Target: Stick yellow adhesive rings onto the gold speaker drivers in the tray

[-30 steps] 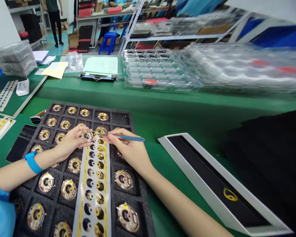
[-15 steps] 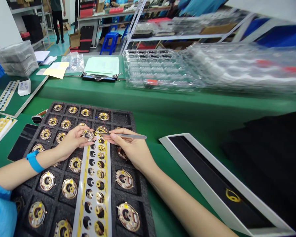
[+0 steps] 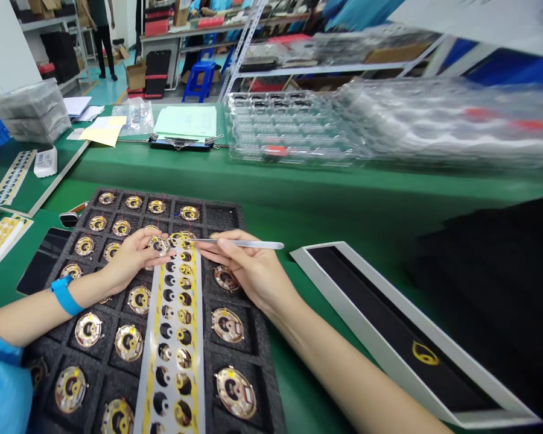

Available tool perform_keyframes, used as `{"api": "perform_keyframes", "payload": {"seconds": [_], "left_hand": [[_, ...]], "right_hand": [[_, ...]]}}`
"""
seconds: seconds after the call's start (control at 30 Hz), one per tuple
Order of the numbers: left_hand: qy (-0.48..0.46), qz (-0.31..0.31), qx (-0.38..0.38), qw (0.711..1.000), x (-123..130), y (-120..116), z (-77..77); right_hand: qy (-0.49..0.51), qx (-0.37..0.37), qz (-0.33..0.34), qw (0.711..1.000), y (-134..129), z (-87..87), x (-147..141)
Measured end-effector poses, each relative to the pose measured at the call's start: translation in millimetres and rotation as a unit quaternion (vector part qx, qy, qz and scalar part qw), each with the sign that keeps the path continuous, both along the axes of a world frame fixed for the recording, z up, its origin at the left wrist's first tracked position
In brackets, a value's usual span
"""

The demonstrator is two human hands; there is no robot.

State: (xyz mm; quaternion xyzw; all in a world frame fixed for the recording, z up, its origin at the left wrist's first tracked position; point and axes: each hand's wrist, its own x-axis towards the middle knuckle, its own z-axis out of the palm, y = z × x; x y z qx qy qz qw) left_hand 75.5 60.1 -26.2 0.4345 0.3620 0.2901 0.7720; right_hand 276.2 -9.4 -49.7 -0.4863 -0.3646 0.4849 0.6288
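Observation:
Between its thumb and fingers, my left hand (image 3: 133, 256) holds a round metal watch part (image 3: 158, 245) above a black foam tray (image 3: 253, 355). My right hand (image 3: 248, 265) grips silver tweezers (image 3: 253, 244), whose tip points left toward a yellow ring-shaped sticker (image 3: 180, 239) beside the watch part. Whether the tip touches the sticker I cannot tell. Under both hands a sticker sheet (image 3: 174, 337) with yellow edges and rows of cut-out holes lies across the tray. Similar round parts (image 3: 129, 342) sit in many of the tray's compartments.
A long white box (image 3: 402, 337) with a black inside stands to the right. Clear plastic trays (image 3: 294, 129) line the raised ledge, near a clipboard with pale green paper (image 3: 185, 122). A dark phone-like slab (image 3: 45, 259) and more sticker sheets (image 3: 2, 241) lie left. A person (image 3: 102, 36) stands far back.
My right hand and the tweezers have shifted slightly right, and the tweezers lie flatter. A yellow sticker now shows more clearly near their tip. My left hand still holds the watch part.

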Motion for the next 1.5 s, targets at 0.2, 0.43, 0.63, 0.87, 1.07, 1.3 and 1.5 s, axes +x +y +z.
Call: {"api": "perform_keyframes", "payload": {"seconds": [0.2,0.43,0.63,0.87,1.07,1.3,1.5], "left_hand": [[-0.008,-0.064,-0.006,0.998,-5,-28,17.2],[-0.108,-0.226,-0.06,0.966,-24,-78,29.9],[-0.131,-0.268,-0.072,0.952,-27,-86,27.3],[-0.122,-0.294,-0.083,0.944,-26,-84,28.0],[-0.131,-0.31,-0.075,0.939,-26,-82,27.9],[-0.117,-0.318,-0.084,0.937,-26,-81,32.1],[-0.115,-0.322,-0.074,0.937,-26,-81,31.8]], "right_hand": [[0.005,0.037,-0.006,0.999,-44,21.0,-7],[-0.013,0.071,0.049,0.996,-103,38.3,-35],[0.009,0.067,0.024,0.997,-114,31.0,-42],[0.037,0.025,0.013,0.999,-123,29.2,-39],[0.025,0.04,0.035,0.998,-122,34.4,-40],[-0.004,0.049,0.035,0.998,-123,35.6,-38],[-0.039,0.053,0.022,0.998,-124,37.5,-38]]}}
